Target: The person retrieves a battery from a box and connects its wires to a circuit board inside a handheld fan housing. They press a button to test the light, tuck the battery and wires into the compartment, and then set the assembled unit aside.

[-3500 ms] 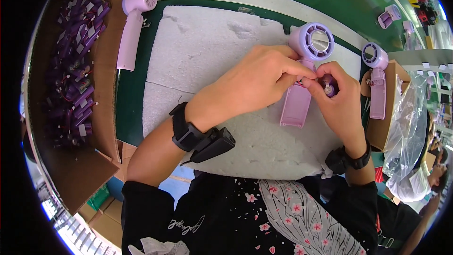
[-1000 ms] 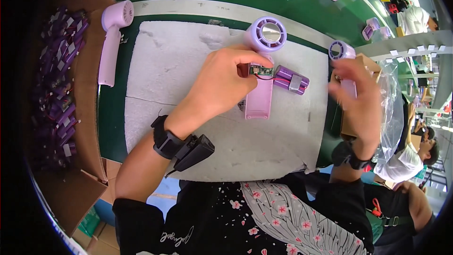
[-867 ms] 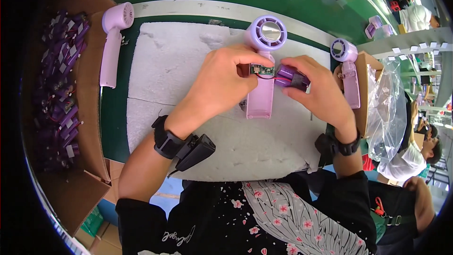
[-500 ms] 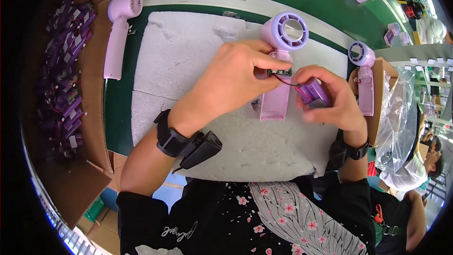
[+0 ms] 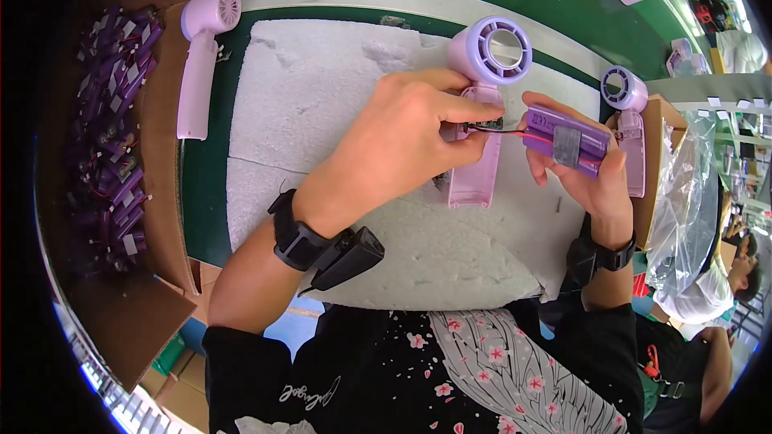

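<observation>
My left hand [image 5: 414, 124] pinches a small green circuit board [image 5: 487, 124] over the handle of a pink handheld fan [image 5: 480, 169]. The fan lies on the white foam sheet with its round purple-rimmed head [image 5: 497, 50] at the far end, and its handle shell is open. In my right hand [image 5: 591, 181] rests a purple battery pack [image 5: 567, 141] with a grey strip across its middle. Thin red and black wires [image 5: 511, 133] run between the pack and the board. My left fingers hide part of the board and the upper handle.
At the left, a cardboard box [image 5: 165, 153] holds many purple battery packs [image 5: 121, 128]. One pink fan [image 5: 201, 64] lies beside it. Another open fan [image 5: 627, 124] leans by a box at the right, near clear plastic [image 5: 683, 201]. Foam [image 5: 322, 72] covers the green table; people sit farther right.
My right hand has turned the battery pack flat and moved it a little right and away from the board. The wires are now stretched straighter. My left hand keeps its pinch.
</observation>
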Demonstrator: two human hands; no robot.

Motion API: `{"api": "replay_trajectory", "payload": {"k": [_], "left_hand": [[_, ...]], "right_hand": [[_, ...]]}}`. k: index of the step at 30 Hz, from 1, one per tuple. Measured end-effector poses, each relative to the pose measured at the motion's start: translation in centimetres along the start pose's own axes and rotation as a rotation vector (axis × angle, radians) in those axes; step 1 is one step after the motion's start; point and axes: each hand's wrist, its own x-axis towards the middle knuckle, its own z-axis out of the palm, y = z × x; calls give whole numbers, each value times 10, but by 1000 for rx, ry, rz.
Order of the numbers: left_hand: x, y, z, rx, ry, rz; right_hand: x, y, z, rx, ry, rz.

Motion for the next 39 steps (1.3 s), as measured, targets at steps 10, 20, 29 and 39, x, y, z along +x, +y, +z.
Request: {"api": "replay_trajectory", "payload": {"k": [10, 20, 29, 39], "left_hand": [[0, -2, -2, -7, -32, 18], [0, -1, -8, -23, -91, 46], [1, 0, -13, -46, -120, 46], [1, -5, -13, -23, -155, 57]], "right_hand": [[-11, -4, 23, -1039, -213, -313], [-9, 24, 31, -1261, -94, -567], [-16, 25, 44, -1262, -70, -518], [-20, 27, 47, -1390, 9, -612]]}}
